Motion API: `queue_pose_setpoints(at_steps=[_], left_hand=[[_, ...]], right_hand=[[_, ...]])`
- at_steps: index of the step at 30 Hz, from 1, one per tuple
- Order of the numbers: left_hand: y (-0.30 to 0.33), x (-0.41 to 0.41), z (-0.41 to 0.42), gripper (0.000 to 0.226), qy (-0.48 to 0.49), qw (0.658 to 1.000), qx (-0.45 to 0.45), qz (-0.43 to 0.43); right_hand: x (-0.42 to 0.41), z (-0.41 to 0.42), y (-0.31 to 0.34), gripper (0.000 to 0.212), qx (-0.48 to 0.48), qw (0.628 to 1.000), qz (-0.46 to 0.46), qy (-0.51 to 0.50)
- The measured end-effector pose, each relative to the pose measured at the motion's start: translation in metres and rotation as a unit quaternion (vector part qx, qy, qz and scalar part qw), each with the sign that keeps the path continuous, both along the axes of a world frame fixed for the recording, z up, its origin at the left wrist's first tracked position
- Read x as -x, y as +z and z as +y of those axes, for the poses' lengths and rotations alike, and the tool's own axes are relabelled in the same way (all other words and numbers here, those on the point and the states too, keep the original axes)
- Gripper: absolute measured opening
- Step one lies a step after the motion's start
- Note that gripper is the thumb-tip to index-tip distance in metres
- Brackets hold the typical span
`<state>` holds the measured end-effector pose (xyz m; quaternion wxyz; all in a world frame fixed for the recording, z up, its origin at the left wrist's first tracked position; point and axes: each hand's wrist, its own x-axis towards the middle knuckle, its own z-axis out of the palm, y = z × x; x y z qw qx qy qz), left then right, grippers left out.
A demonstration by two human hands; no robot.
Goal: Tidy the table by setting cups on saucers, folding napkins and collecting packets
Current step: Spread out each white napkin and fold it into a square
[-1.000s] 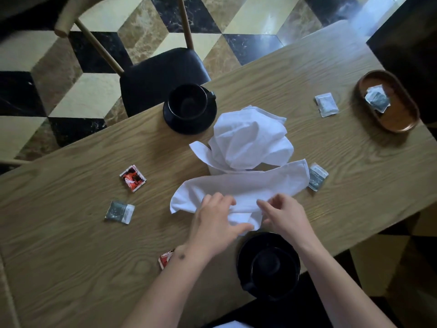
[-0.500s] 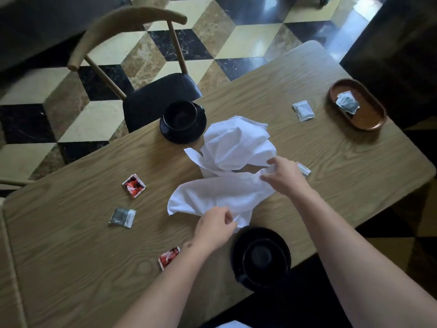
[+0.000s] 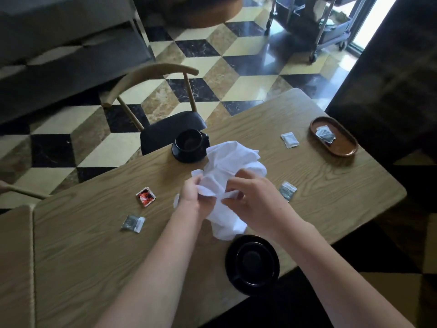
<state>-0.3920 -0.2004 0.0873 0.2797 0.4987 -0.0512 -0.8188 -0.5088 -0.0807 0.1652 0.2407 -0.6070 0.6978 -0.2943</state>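
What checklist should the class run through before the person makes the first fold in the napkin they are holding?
1. Both hands grip the cloth: ok. The left hand and right hand each pinch the held napkin.
2. Napkin spread flat: not ok, it hangs bunched.
3. Held napkin free of the second napkin: cannot tell, they overlap in this view.
4. Folding space ahead: not ok, the second napkin lies there.
5. Near cup and saucer clear of the cloth: cannot tell, the hanging end sits just above its rim.
6. Packets out of the way: ok, the red packet and the grey packet lie to the sides.
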Motion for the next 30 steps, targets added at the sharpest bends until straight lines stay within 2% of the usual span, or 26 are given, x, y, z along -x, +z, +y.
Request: queue_pose_setpoints(at_steps=[1, 3, 4, 5, 7, 9, 11, 14, 16, 18, 19, 21, 24, 27, 30], left_hand=[[0.011, -0.003, -0.003, 0.022, 0.043, 0.999, 0.019, 0.0], [0.036, -0.008, -0.005, 0.025, 0.099, 0.992, 0.07, -0.018], [0.05, -0.009, -0.002, 0.027, 0.104, 0.988, 0.108, -0.041], [0.063, -0.01, 0.002, 0.029, 0.1, 0.982, 0.147, -0.07], [0.089, -0.01, 0.013, 0.036, 0.078, 0.962, 0.227, -0.127], [0.114, -0.012, 0.025, 0.034, 0.032, 0.926, 0.315, -0.208], [0.139, -0.019, 0.038, 0.034, -0.023, 0.886, 0.378, -0.269], [0.164, -0.038, 0.052, 0.035, -0.047, 0.836, 0.473, -0.274], [0.175, -0.056, 0.055, 0.031, -0.031, 0.823, 0.507, -0.254], [0.184, -0.079, 0.054, 0.027, 0.003, 0.844, 0.485, -0.228], [0.185, -0.095, 0.051, 0.025, 0.035, 0.863, 0.455, -0.216], [0.186, -0.13, 0.044, 0.023, 0.086, 0.906, 0.389, -0.145], [0.186, -0.201, 0.032, 0.036, 0.108, 0.929, 0.352, -0.043], [0.187, -0.28, 0.019, 0.011, 0.227, 0.942, 0.233, 0.083], [0.185, -0.356, 0.01, 0.022, 0.285, 0.927, 0.196, 0.146]], right_hand=[[0.001, 0.002, 0.001, 0.014, 0.024, 0.998, -0.004, -0.062], [0.001, 0.002, 0.003, 0.046, 0.02, 0.983, -0.025, -0.183], [-0.001, 0.0, 0.005, 0.062, -0.016, 0.974, -0.071, -0.216], [-0.006, -0.002, 0.009, 0.07, -0.072, 0.958, -0.155, -0.231], [-0.02, -0.01, 0.019, 0.063, -0.205, 0.879, -0.376, -0.207], [-0.037, -0.014, 0.034, 0.079, -0.291, 0.816, -0.481, -0.135], [-0.05, -0.02, 0.044, 0.091, -0.273, 0.783, -0.552, -0.086], [-0.068, -0.033, 0.066, 0.081, -0.187, 0.751, -0.622, -0.123], [-0.08, -0.04, 0.082, 0.055, -0.129, 0.761, -0.61, -0.178], [-0.097, -0.045, 0.101, 0.027, -0.096, 0.794, -0.569, -0.189], [-0.108, -0.047, 0.11, 0.021, -0.083, 0.812, -0.548, -0.184], [-0.134, -0.05, 0.129, 0.017, -0.049, 0.842, -0.51, -0.17], [-0.185, -0.051, 0.152, 0.015, 0.02, 0.865, -0.482, -0.135], [-0.236, -0.051, 0.167, 0.01, 0.07, 0.856, -0.503, -0.092], [-0.277, -0.053, 0.176, 0.013, 0.097, 0.834, -0.539, -0.064]])
